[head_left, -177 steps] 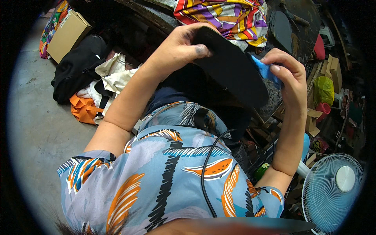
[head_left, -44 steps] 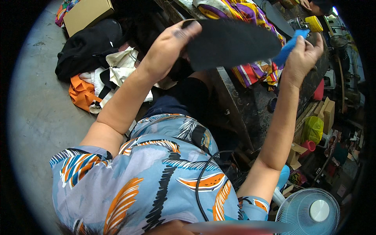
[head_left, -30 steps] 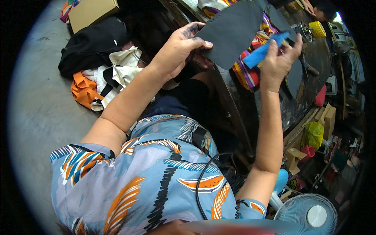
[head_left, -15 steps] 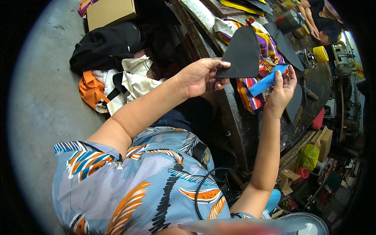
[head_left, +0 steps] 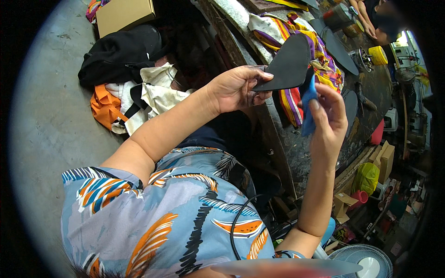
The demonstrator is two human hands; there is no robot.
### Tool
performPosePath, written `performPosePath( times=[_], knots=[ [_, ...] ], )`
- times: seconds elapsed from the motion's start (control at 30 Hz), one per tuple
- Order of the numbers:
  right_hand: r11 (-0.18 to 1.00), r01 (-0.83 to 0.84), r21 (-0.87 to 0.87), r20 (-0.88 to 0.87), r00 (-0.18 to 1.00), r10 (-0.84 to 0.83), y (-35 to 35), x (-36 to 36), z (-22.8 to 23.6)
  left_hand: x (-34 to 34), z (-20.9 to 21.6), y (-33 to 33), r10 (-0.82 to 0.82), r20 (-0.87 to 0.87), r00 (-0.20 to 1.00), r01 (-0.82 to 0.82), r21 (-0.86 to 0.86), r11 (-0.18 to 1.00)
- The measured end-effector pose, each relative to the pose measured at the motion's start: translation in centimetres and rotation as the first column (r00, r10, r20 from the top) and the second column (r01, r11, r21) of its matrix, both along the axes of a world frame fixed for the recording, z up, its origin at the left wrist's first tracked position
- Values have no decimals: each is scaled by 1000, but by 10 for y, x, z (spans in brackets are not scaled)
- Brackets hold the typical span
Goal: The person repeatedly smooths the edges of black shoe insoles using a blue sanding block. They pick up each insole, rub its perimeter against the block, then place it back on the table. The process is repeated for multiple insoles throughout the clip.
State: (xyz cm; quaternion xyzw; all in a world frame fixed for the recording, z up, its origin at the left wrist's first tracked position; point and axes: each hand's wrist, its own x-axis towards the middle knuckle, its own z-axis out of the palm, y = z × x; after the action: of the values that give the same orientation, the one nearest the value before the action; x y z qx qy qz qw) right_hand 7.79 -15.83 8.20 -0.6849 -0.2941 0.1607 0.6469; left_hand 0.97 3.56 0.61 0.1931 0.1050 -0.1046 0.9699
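My left hand [head_left: 236, 89] pinches the narrow end of a flat black shoe-sole-like piece [head_left: 289, 62] with rounded corners, holding it up over the table edge. In my right hand [head_left: 330, 118] is a blue strip [head_left: 308, 109], perhaps cloth, with a dark upper end. Thumb and fingers are closed on the strip, which hangs at the right edge of the black piece; whether they touch I cannot tell. Beneath both lies a bunched cloth [head_left: 287, 104] in purple, yellow, red and white.
More flat dark pieces [head_left: 340, 51] lie on the dark worktable [head_left: 301, 160], near a hammer [head_left: 367, 103] and a yellow-topped item [head_left: 378, 55]. Another person's arms [head_left: 364, 18] rest at the far side. A black bag [head_left: 118, 55] and a carton [head_left: 125, 16] stand at left; a fan [head_left: 368, 266] is at lower right.
My right hand has drawn in toward the black piece, and the blue strip has turned from slanting to nearly upright. The black piece has tilted slightly; my left hand has barely moved.
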Motion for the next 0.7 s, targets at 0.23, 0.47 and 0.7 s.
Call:
performPosePath(
  times=[0.23,0.47,0.7],
  knots=[
    [999,-22,48,215,977,11,-12,-5,6,0,-3,2,12,-7,1000,-11,43,999],
    [992,-100,-79,286,951,118,-18,-9,4,-1,0,6,72,101,992,-87,150,985],
    [974,225,-24,118,968,-221,-69,-14,14,23,12,59,367,541,757,-645,708,288]
  ],
)
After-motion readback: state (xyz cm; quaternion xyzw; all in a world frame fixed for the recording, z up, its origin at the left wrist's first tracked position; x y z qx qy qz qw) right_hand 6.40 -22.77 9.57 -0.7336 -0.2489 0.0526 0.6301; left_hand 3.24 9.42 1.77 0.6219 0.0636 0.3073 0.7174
